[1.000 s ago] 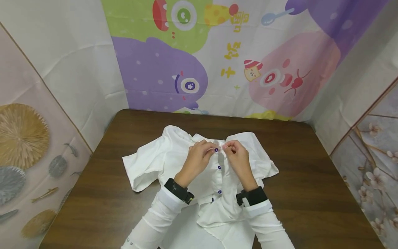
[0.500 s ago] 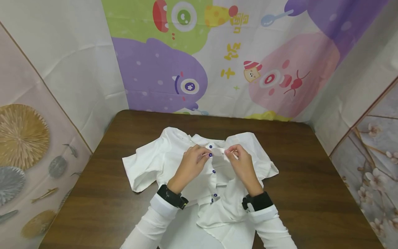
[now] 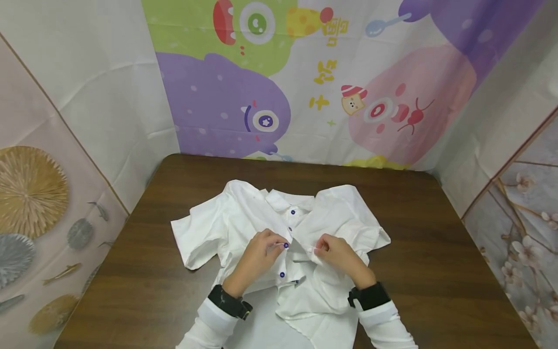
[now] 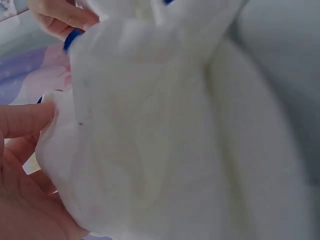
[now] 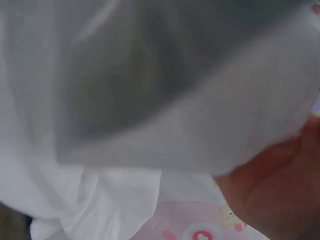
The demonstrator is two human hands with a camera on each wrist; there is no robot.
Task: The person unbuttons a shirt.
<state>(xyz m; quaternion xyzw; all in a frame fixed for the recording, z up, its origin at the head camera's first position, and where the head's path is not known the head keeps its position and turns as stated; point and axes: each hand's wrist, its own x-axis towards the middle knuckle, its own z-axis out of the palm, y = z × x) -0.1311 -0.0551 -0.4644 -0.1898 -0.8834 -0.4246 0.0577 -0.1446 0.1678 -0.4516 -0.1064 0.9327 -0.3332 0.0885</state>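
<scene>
At the far left a wall panel point(image 3: 39, 228) printed with tan fan shapes and small fish stands beside the brown wooden table point(image 3: 144, 271). A white shirt point(image 3: 244, 218) lies spread on the middle of the table, its collar toward the far edge and its hem toward the near edge, one short sleeve reaching out to the left and the other to the right.

The left hand point(image 3: 257, 257) rests on the left front panel of the shirt, near the middle of the placket. Its fingers are curled together and pinch the cloth edge right at a blue button point(image 3: 286, 245). In the left wrist view the cloth bunches up close to the lens and hides most of what lies past it; a fingertip presses its left edge. Another blue button point(image 3: 282, 275) sits nearer on the same edge, and a third point(image 3: 292, 212) lies further off, just below the collar.

Just to the right, the right hand point(image 3: 337, 257) pinches the opposite front edge of the shirt with curled fingers; the two hands are close but apart, with an open gap of cloth between them. White cloth fills nearly all of the right wrist view, so it shows little more.

Both forearms wear white sleeves and black wrist straps. Behind the table hangs a cartoon backdrop point(image 3: 305, 82) with purple, green and pink monsters; at the far right stands a blossom-printed panel point(image 3: 523, 232).
</scene>
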